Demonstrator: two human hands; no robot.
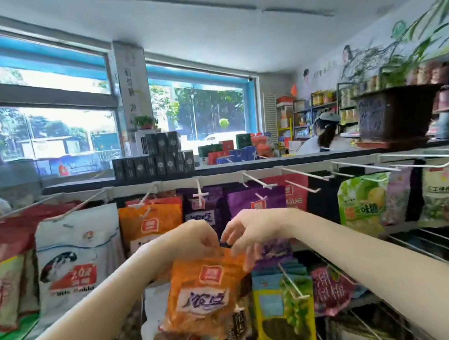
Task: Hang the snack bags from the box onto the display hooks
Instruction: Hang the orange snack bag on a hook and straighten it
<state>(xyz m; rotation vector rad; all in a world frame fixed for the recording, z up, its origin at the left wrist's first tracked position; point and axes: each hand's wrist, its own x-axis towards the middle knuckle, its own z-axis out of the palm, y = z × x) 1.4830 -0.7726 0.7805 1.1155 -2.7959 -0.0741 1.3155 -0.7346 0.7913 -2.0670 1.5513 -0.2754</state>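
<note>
An orange snack bag [206, 292] with a red logo hangs from my two hands in front of the display rack. My left hand [194, 237] pinches its top edge on the left. My right hand [247, 232] grips the top edge on the right. Above them, white display hooks [263, 181] stick out from a rail. One hook [146, 198] carries matching orange bags [151, 223], and purple bags [256, 202] hang beside them. The box is not in view.
White candy bags [78, 260] and red bags [2, 237] hang at left, green bags [363, 200] at right. Lower hooks [292, 284] hold yellow-green bags [284, 306]. A shelf top [82, 185] carries dark boxes [154, 160] and a potted plant [396, 112]. A person [321, 135] sits beyond.
</note>
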